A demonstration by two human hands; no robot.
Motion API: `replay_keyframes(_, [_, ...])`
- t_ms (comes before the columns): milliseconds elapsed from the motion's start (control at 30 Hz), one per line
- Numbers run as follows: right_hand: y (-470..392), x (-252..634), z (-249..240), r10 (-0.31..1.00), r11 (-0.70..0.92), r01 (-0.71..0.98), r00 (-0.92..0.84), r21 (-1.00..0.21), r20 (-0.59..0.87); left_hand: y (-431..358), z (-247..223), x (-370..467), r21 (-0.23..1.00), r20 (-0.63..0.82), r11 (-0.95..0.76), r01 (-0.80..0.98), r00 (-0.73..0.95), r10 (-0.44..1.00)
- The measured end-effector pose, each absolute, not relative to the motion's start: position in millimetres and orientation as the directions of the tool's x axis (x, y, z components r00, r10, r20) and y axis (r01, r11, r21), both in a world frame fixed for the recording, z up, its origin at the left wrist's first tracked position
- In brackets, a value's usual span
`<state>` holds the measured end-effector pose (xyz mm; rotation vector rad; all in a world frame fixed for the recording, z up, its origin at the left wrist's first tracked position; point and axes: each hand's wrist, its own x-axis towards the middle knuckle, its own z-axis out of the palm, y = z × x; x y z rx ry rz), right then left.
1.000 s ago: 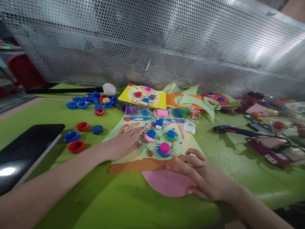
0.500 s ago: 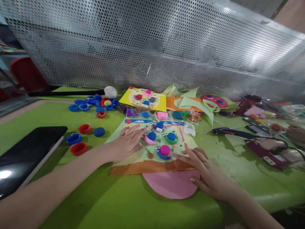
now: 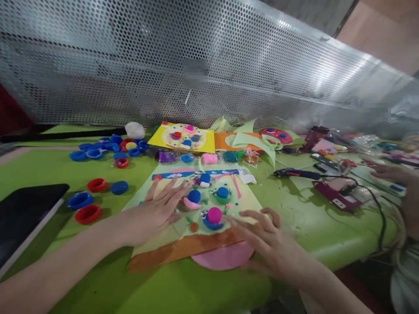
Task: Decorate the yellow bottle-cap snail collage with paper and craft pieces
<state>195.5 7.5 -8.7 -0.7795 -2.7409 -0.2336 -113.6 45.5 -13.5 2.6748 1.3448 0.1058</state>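
Green table (image 3: 296, 218) flanks the collage (image 3: 197, 212), left hand (image 3: 157, 214) and right hand (image 3: 271, 244) splayed near edges

Perforated screen (image 3: 157, 52); black slab (image 3: 28, 216), possibly a tablet.

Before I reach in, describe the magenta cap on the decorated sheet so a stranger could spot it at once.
On the green table, find the decorated sheet under the left hand. Just above its brown strip, by the right hand, a cap sits against a curved blue piece. Unlike the three blue caps above it, it is magenta.
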Motion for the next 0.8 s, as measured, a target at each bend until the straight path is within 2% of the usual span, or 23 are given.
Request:
replay_keyframes(100, [-4,192,-5,0.442,0.892,0.449,-0.843,-0.054,0.306,36,0,-103,0.157,0.098,-0.621,0.768,0.613,0.784])
replay_keyframes(200, [-10,189,-9,0.490,0.867,0.490,-0.811,-0.085,0.320,19,9,-87,0.154,0.115,-0.713,0.684,0.704,0.701])
replay_keyframes(333, [-14,184,-16,0.490,0.863,0.504,-0.817,-0.033,0.304,4,7,-71,0.122,0.052,-0.823,0.555,0.824,0.564])
replay_keyframes(433, [-14,189,-16,0.524,0.846,0.526,-0.794,-0.084,0.308,1,5,-65,0.184,-0.020,-0.819,0.543,0.835,0.549])
replay_keyframes(533, [-11,208,-14,0.631,0.768,0.618,-0.682,-0.171,0.369,2,7,-63,0.211,-0.060,-0.804,0.556,0.828,0.557])
replay_keyframes(633, [-6,234,-17,0.742,0.628,0.726,-0.451,-0.279,0.496,2,7,-63,0.198,-0.059,-0.807,0.557,0.828,0.557])
replay_keyframes(700, [-4,247,-23,0.773,0.555,0.777,-0.348,-0.299,0.530,2,3,-64,0.213,-0.004,-0.807,0.551,0.826,0.563])
replay_keyframes(800, [-3,253,-32,0.796,0.517,0.803,-0.324,-0.296,0.511,0,-5,-66,0.240,0.132,-0.785,0.572,0.782,0.610])
